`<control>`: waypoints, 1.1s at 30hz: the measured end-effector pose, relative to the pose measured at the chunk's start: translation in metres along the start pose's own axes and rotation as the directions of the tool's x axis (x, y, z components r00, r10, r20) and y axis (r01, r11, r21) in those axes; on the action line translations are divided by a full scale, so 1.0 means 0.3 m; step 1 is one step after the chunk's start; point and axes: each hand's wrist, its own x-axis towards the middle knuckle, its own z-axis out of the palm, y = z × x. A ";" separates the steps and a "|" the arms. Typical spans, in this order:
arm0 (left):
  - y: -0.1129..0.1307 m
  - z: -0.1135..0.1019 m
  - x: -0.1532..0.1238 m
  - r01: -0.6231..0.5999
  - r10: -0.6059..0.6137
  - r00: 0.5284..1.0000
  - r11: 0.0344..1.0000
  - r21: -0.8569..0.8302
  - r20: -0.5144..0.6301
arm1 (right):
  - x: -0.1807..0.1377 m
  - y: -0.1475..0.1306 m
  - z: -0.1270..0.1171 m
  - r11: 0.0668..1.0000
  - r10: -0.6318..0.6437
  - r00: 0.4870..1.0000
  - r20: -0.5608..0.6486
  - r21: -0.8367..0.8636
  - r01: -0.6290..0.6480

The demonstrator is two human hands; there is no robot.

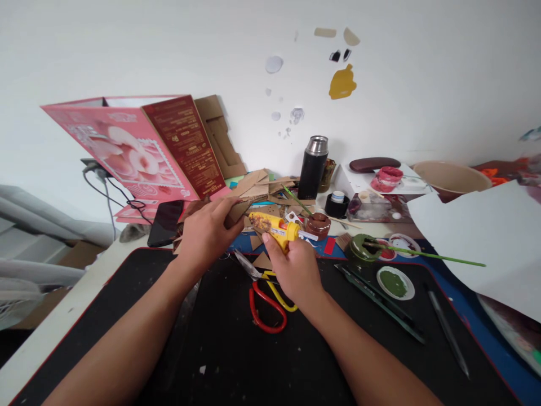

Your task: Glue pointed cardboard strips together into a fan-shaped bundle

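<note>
A yellow hot glue gun point(270, 224) is gripped in my right hand point(301, 269), a pale glue stick poking out of its back end. Its nozzle points left and comes close to a brown cardboard piece point(237, 212), which my left hand point(207, 230) pinches between thumb and fingers; whether they touch I cannot tell. Much of the cardboard is hidden behind that hand. Below, scissors point(267, 309) with one red and one yellow handle lie on the black mat point(236, 361). Cardboard scraps point(253, 183) are heaped just beyond both hands.
A pink box point(139, 146) stands back left, with a black phone point(165, 223) before it. Behind the scraps rises a black flask point(313, 169). To the right are a green paint jar point(364, 247) with a brush, a lid of green paint point(395, 283), dark green cutters point(380, 301) and white paper point(486, 237).
</note>
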 end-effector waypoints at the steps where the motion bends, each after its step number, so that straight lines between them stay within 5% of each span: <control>1: 0.000 0.001 0.000 -0.004 0.004 1.000 1.000 -0.001 -0.003 | 0.000 0.000 0.000 1.000 0.001 1.000 -0.004 0.001 -0.001; 33: -0.007 0.003 0.004 0.078 -0.077 0.997 0.994 -0.082 0.018 | -0.005 0.001 0.005 0.999 -0.037 0.999 0.004 0.037 0.037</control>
